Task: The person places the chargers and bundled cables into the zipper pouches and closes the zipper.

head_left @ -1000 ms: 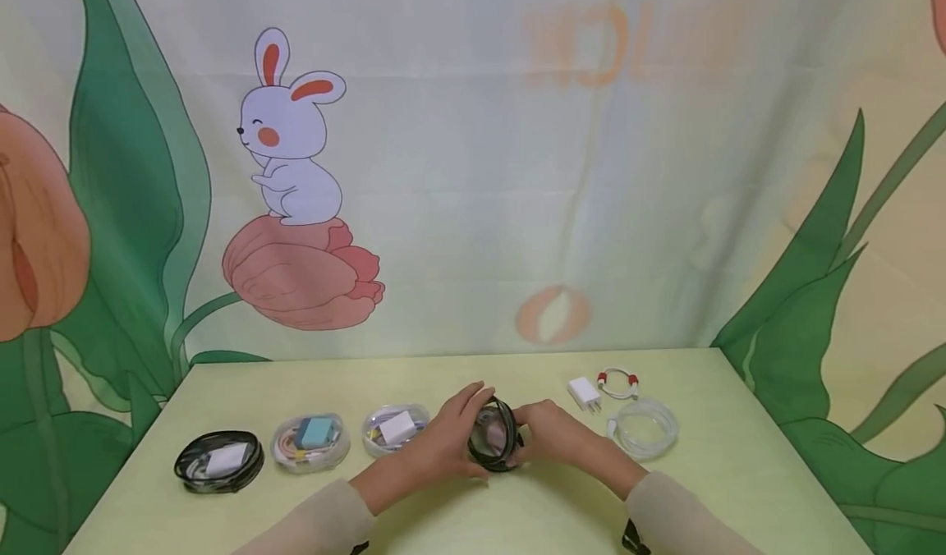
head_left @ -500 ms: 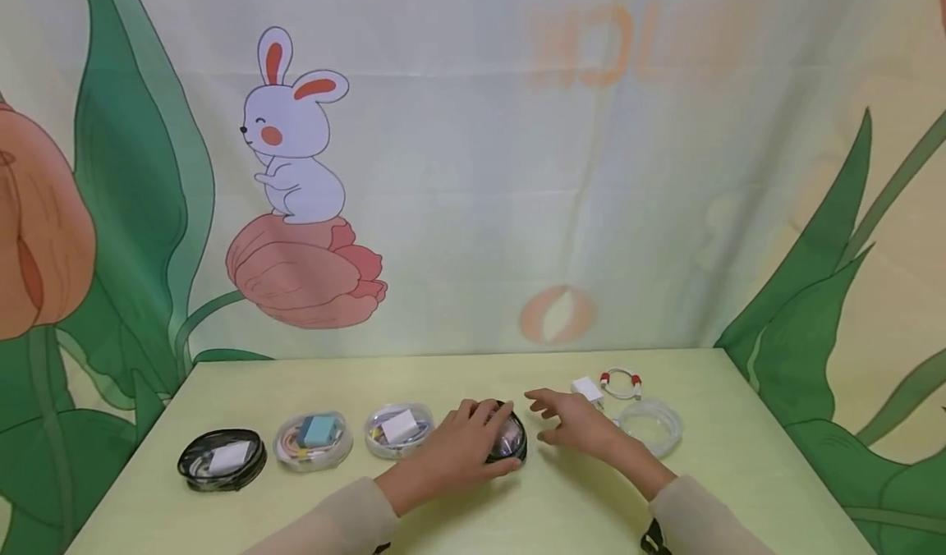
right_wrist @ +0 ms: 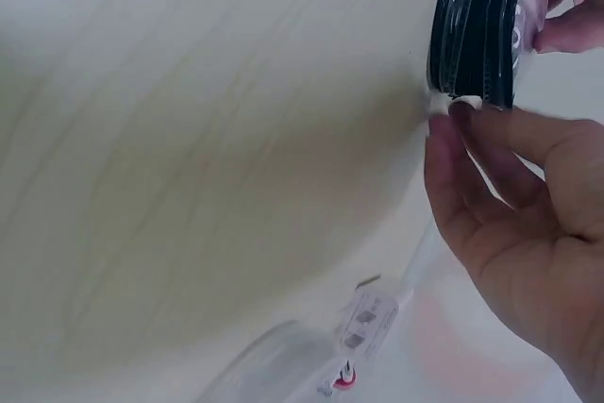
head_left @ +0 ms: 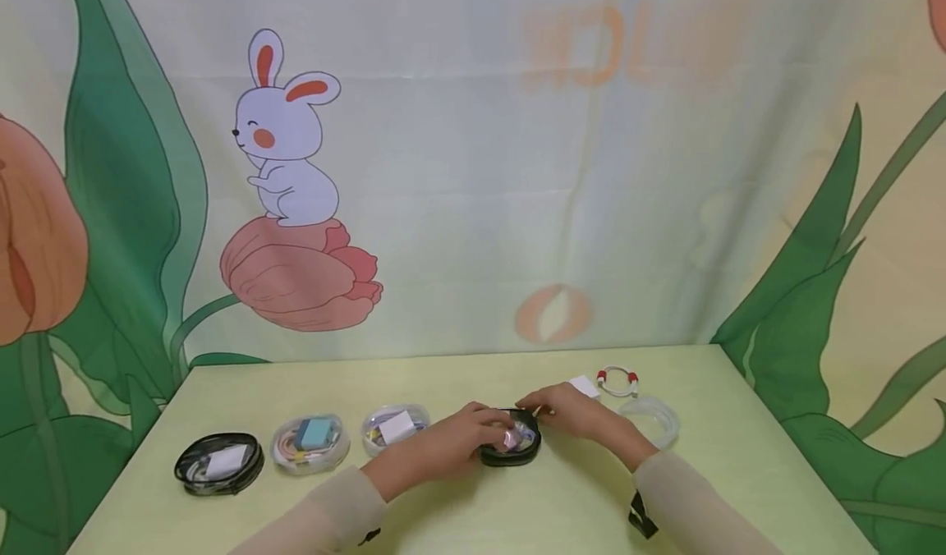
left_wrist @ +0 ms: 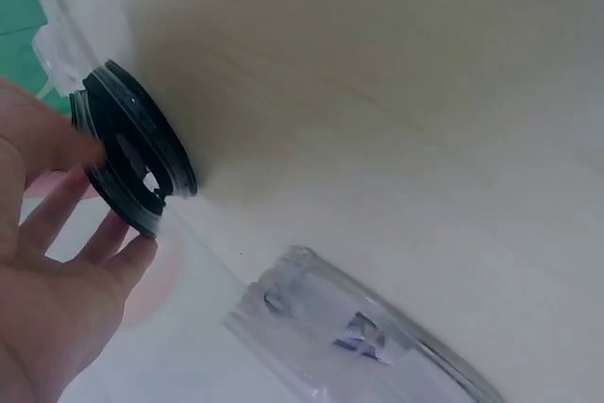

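A round clear zip pouch with a black rim lies on the table in the head view, something pinkish showing through its top. My left hand holds it from the left, fingers over the top. In the left wrist view the thumb and fingers curl around the black-rimmed pouch. My right hand is at the pouch's far right edge. Seen from the right wrist, thumb and fingertips pinch a small piece at the end of the zip; fingers hide most of it.
To the left stand a black-rimmed pouch and two clear round pouches holding cables and chargers. At right lie a white charger, a short red-ended cable and a clear empty pouch.
The black-rimmed pouch was tipped up between both hands, then was laid flat under the left hand. My right hand let go, drew away to the right, and came back to its far edge.
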Action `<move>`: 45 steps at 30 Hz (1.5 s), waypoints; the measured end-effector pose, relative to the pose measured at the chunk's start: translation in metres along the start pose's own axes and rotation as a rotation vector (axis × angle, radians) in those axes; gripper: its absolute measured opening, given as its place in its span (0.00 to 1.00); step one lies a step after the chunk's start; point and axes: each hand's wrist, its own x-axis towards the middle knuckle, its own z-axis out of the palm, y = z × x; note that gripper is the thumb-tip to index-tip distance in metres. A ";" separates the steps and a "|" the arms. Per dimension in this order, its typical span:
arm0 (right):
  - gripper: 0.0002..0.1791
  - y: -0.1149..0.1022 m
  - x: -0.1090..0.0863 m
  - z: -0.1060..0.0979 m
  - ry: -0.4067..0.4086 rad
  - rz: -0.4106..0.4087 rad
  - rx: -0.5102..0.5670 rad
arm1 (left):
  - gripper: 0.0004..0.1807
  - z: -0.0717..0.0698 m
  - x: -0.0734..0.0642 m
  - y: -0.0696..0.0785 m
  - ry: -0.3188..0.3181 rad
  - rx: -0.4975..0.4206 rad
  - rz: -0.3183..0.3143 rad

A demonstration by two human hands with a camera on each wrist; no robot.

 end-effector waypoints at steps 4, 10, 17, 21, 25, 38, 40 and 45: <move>0.08 0.004 0.005 0.008 -0.058 0.040 0.067 | 0.12 0.001 0.003 0.005 -0.008 -0.009 -0.052; 0.05 0.004 0.009 0.021 -0.017 0.070 0.034 | 0.31 0.007 0.006 0.007 -0.020 0.150 -0.110; 0.07 -0.003 0.004 0.024 -0.087 0.072 -0.045 | 0.28 0.008 0.001 0.007 -0.009 0.091 -0.095; 0.06 -0.005 0.000 0.023 -0.141 0.019 0.012 | 0.24 0.008 -0.001 0.006 0.020 0.026 -0.045; 0.03 -0.004 -0.002 0.025 -0.112 -0.033 0.004 | 0.24 0.010 -0.003 0.002 0.051 0.028 0.006; 0.03 -0.023 0.002 0.031 0.116 0.000 -0.157 | 0.27 0.010 -0.004 -0.002 0.027 0.030 -0.053; 0.03 -0.027 0.001 0.030 0.152 0.037 -0.121 | 0.27 0.010 -0.003 -0.003 0.020 0.033 -0.063; 0.03 -0.031 -0.002 0.029 0.216 0.159 0.038 | 0.28 0.011 -0.001 -0.003 -0.005 0.032 -0.083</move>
